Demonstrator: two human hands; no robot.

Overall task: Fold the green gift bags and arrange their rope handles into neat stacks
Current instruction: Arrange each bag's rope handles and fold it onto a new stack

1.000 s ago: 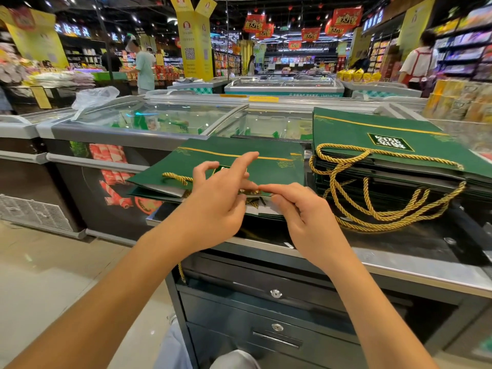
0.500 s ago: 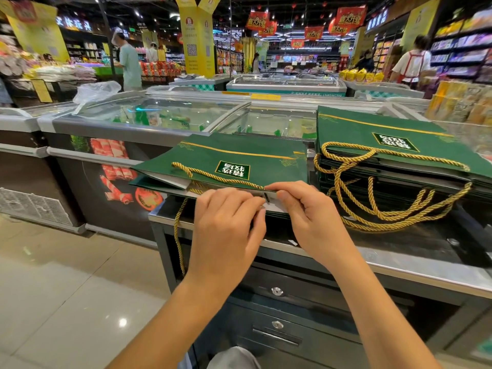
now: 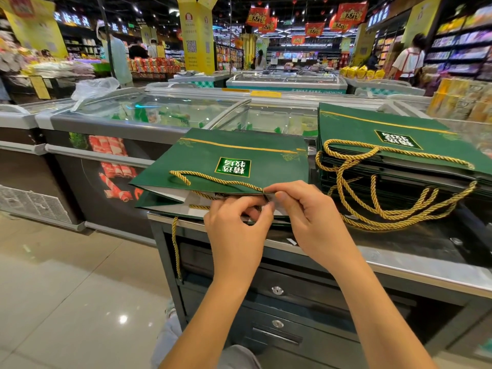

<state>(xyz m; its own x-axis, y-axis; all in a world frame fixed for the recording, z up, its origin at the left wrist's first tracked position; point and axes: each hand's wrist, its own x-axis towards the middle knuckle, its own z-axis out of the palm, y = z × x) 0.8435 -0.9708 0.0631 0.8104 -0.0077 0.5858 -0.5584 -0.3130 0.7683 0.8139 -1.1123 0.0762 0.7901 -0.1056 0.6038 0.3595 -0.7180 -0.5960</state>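
A flat green gift bag (image 3: pixel 234 153) with a gold label lies on the steel counter (image 3: pixel 415 265), its open mouth facing me. One gold rope handle (image 3: pixel 202 178) lies across its top; another rope end (image 3: pixel 175 251) hangs down over the counter edge. My left hand (image 3: pixel 237 230) has its fingers curled at the bag's mouth, pinching its lower edge. My right hand (image 3: pixel 306 209) pinches the upper edge of the mouth beside it. To the right sits a stack of folded green bags (image 3: pixel 399 145) with gold handles (image 3: pixel 394 203) looped in front.
Glass-topped chest freezers (image 3: pixel 159 113) stand behind and left of the counter. Locked drawers (image 3: pixel 277 291) are below the counter front. Shoppers and shelves fill the store behind. A tiled floor (image 3: pixel 66 288) lies to my left.
My left hand came off the top of the bag and moved down to its mouth, curling there. The gold label and top handle are now uncovered. My right hand stayed at the edge.
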